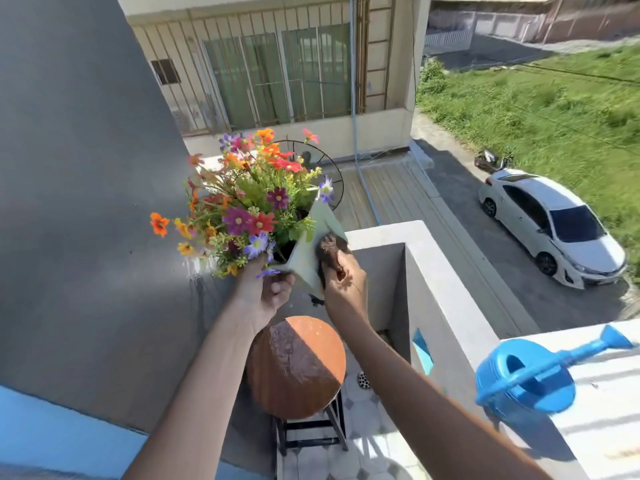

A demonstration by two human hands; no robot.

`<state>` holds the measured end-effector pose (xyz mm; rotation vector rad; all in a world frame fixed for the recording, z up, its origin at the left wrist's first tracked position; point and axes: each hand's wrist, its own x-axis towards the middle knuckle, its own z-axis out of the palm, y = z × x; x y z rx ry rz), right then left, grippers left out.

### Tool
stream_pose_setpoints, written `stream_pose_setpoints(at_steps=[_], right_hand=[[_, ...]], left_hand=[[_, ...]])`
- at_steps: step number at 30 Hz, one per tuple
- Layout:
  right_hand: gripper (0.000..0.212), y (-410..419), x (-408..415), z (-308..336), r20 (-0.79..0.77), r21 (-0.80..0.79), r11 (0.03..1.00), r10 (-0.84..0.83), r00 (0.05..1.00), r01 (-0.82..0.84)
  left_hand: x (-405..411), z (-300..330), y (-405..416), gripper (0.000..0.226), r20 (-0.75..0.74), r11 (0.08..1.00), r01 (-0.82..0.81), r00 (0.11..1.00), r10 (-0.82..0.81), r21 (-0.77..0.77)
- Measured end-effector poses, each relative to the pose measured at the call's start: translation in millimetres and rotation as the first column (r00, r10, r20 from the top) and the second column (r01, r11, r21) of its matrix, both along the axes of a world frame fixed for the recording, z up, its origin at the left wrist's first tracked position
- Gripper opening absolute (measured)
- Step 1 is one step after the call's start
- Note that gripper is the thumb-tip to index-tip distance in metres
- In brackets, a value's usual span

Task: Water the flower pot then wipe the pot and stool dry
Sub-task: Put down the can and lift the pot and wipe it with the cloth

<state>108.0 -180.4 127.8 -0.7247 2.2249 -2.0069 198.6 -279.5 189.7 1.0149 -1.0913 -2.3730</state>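
Observation:
A pale green flower pot [304,258] full of colourful flowers [249,202] is lifted and tilted above the stool. My left hand [266,289] grips the pot from below at its near left side. My right hand [343,275] presses a dark brown cloth [330,251] against the pot's right wall. The round wooden stool [298,368] stands directly below, its seat wet and dark on the left half, on black legs. A blue watering can [526,375] lies on the white ledge at the right.
A grey wall [86,202] rises close on the left. A white balcony parapet [450,289] runs along the right, with a floor drain [363,380] on the tiled floor by the stool. Far below are a road, a white car [550,226] and grass.

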Motion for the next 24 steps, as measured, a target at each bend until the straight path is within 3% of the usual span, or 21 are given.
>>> stream_pose_setpoints(at_steps=[3, 5, 9, 13, 18, 22, 24], right_hand=[[0.021, -1.4, 10.9, 4.7, -0.068, 0.044, 0.999, -0.009, 0.998, 0.012], [0.015, -4.8, 16.1, 19.7, 0.037, -0.059, 0.997, 0.052, 0.998, -0.050], [0.014, -12.1, -5.8, 36.7, 0.097, -0.166, 0.985, 0.061, 0.993, -0.045], [0.020, -14.6, -44.4, 56.0, 0.101, -0.100, 0.995, -0.015, 0.995, 0.025], [0.029, -8.4, -79.6, 67.6, 0.104, 0.097, 0.987, 0.117, 0.988, -0.127], [0.010, 3.7, -75.2, 82.1, 0.294, 0.016, 0.987, 0.146, 0.945, -0.157], [0.014, 7.3, -78.3, 80.7, 0.315, 0.068, 0.978, 0.166, 0.934, -0.197]], left_hand=[[-2.5, -4.0, -1.3, 0.045, 0.050, 0.999, 0.000, 0.999, 0.002, -0.044], [-3.3, -7.6, 0.4, 0.036, 0.060, 0.998, 0.012, 0.998, -0.009, -0.060], [2.2, -10.5, 3.2, 0.039, 0.061, 0.997, 0.052, 0.997, -0.048, -0.066], [13.7, -2.2, -1.1, 0.040, 0.088, 0.985, 0.115, 0.991, -0.105, -0.126], [24.9, 3.5, -13.8, 0.036, 0.160, 0.963, 0.147, 0.981, -0.112, -0.225], [34.1, 11.8, -25.2, 0.037, 0.231, 0.931, 0.178, 0.967, -0.105, -0.320], [37.4, 15.2, -26.5, 0.043, 0.250, 0.908, 0.212, 0.960, -0.124, -0.363]])
